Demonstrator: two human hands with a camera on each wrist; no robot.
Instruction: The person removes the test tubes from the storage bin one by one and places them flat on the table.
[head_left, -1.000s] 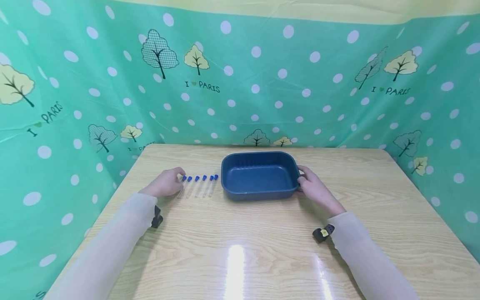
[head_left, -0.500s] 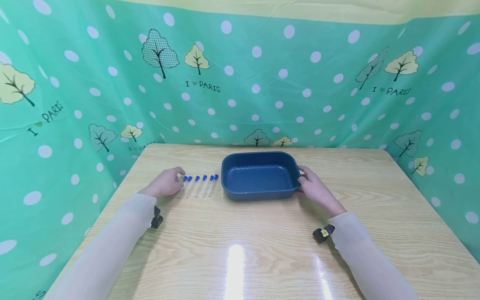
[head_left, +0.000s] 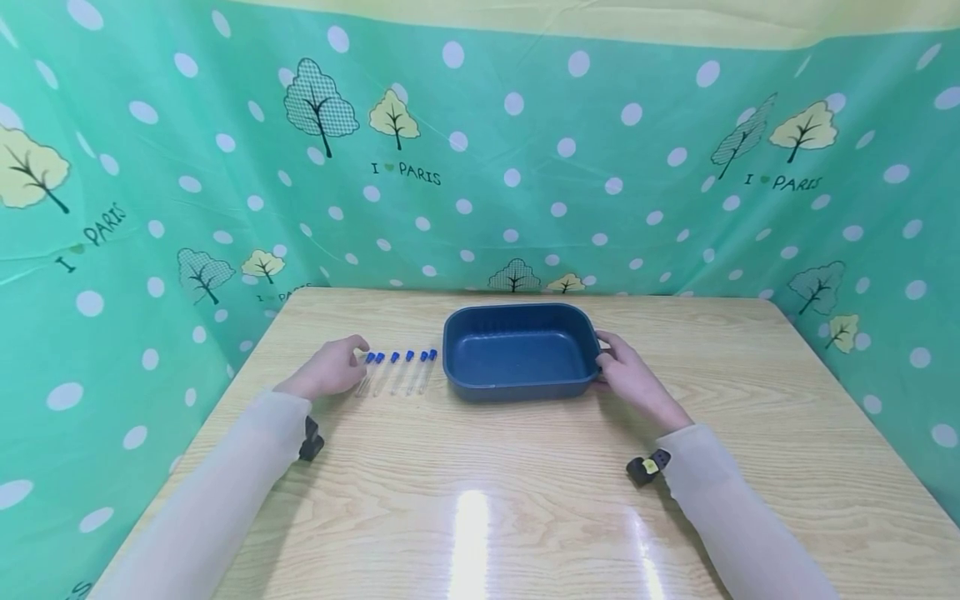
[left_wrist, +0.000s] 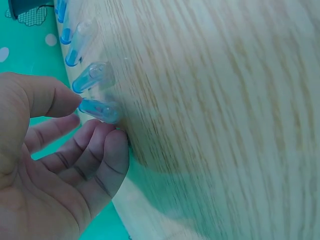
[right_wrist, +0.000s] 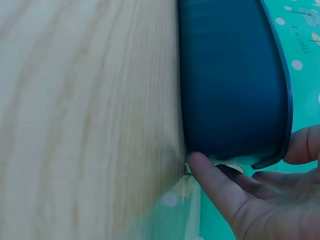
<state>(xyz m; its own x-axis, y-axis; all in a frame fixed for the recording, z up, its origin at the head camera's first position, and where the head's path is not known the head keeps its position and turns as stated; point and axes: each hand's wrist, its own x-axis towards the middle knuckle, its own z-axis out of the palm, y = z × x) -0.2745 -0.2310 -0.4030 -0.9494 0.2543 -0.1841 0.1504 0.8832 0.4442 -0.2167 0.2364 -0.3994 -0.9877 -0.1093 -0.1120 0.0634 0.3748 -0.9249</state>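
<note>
Several clear test tubes with blue caps lie side by side on the wooden table, left of a dark blue rectangular basin (head_left: 517, 391). My left hand (head_left: 337, 367) is at the leftmost test tube (left_wrist: 100, 110), with the thumb at its cap end and curled fingers against its other side. Close beside it lies another test tube (left_wrist: 95, 76). At the basin's right end, my right hand (head_left: 630, 375) grips the handle. In the right wrist view, the right hand (right_wrist: 270, 200) has one digit at the rim and another low near the base; the handle itself is mostly hidden.
The wooden table (head_left: 555, 483) reaches back to a green dotted cloth (head_left: 510, 225), which also hangs along both sides. A black wrist camera (head_left: 311, 442) sits under the left sleeve, another camera (head_left: 647, 467) under the right.
The leftmost test tube's cap has shifted slightly right, closer to its neighbour, since a second ago. Both hands and the basin stay almost where they were.
</note>
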